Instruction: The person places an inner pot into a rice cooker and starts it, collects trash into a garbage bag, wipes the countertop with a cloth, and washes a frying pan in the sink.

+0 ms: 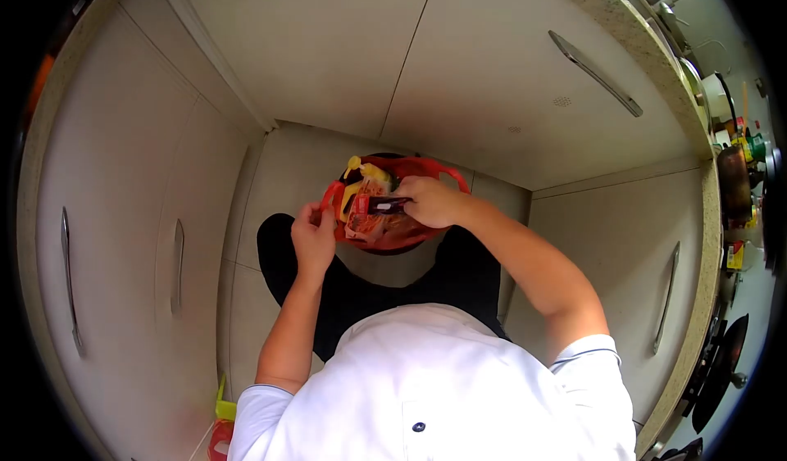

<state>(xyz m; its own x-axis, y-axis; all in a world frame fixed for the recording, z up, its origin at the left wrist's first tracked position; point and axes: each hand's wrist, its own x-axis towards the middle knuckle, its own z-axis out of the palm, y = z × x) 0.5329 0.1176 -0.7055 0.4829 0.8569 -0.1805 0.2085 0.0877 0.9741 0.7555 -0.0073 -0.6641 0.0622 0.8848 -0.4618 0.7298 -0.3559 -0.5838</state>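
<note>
1. Dark bottle with a red label [387,205]: lies across the mouth of the red bag [447,174], over a printed packet [365,225].
2. Right hand [430,202]: fingers closed round the bottle's right end, little gap showing.
3. Left hand [313,230]: fingertips pinched on the bag's left edge, by its handle.
4. Step in hand, my reading: bottle handled at the bag's mouth, edge steadied. Into or out of the bag, can't tell. Either way, the next move calls for a firm right grip, the left edge held aside, and care not to snag the packet.
5. Around it: yellow-topped container [354,166] at the bag's upper left. Bag between the knees, above the tiled floor [283,162]; cabinets [484,76] on several sides.
6. Hard to make out: bag's depths, label print, the bottle end inside the right hand, left thumb's exact hold, the dark round shape under the bag.
</note>
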